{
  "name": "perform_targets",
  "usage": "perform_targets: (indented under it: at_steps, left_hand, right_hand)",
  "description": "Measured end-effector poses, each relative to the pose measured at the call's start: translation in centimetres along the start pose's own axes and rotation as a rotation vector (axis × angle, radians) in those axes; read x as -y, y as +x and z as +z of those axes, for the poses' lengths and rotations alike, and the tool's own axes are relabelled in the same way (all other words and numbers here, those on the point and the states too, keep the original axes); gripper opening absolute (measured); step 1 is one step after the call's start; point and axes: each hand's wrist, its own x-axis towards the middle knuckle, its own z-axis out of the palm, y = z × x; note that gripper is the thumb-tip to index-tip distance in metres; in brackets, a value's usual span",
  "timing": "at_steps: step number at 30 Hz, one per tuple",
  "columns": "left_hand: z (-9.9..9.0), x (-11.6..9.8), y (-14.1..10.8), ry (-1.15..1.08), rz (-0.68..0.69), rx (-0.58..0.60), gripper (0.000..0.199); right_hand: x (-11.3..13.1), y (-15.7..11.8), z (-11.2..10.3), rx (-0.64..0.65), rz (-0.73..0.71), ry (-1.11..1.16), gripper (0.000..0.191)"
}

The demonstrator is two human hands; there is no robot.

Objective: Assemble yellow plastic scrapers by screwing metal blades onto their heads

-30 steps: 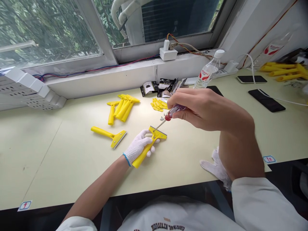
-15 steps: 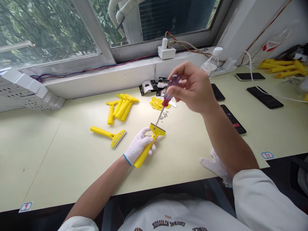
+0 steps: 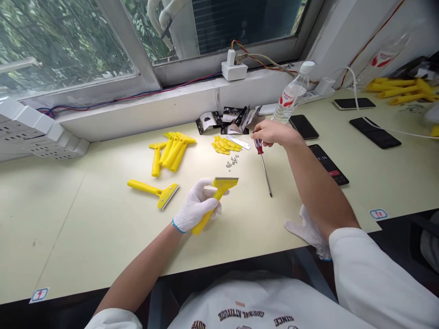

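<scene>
Two arms (image 3: 147, 258) out over the table (image 3: 103, 228): the gloved left hand (image 3: 195, 205) has its fingers wrapped round a yellow scraper (image 3: 222, 185), head uppermost; the bare right hand (image 3: 273, 132) reaches farther forward, fingers gripping a screwdriver (image 3: 259, 146) tip-down, well apart from the scraper.

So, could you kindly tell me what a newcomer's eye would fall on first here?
Most likely the yellow scraper, held over the table in the gloved left hand. Next, perhaps, comes the screwdriver in the bare right hand, its shaft pointing down to the right of the scraper. The cluster of yellow handles, beyond and left of the gloved hand, also stands out against the pale tabletop.
</scene>
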Motion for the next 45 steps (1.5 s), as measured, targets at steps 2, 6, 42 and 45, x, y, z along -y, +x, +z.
perform_targets:
  at_steps: [2,6,42,45]
  left_hand:
    - [0.0,-0.1,-0.3,0.361,0.122,-0.028,0.031]
    - [0.2,-0.7,-0.7,0.957,0.304,-0.048,0.028]
    - [-18.0,-4.0,-7.1,1.944,-0.308,-0.35,0.04]
    - [-18.4,-3.8,-7.2,1.95,-0.363,-0.456,0.048]
  right_hand:
    - [-0.7,0.9,0.5,0.024,0.066,-0.098,0.024]
    - [-1.5,2.1,1.5,0.102,0.17,-0.266,0.023]
    - [-0.8,2.2,3.9,0.167,0.219,-0.301,0.06]
    - [-1.0,2.4,4.0,0.171,0.209,-0.307,0.061]
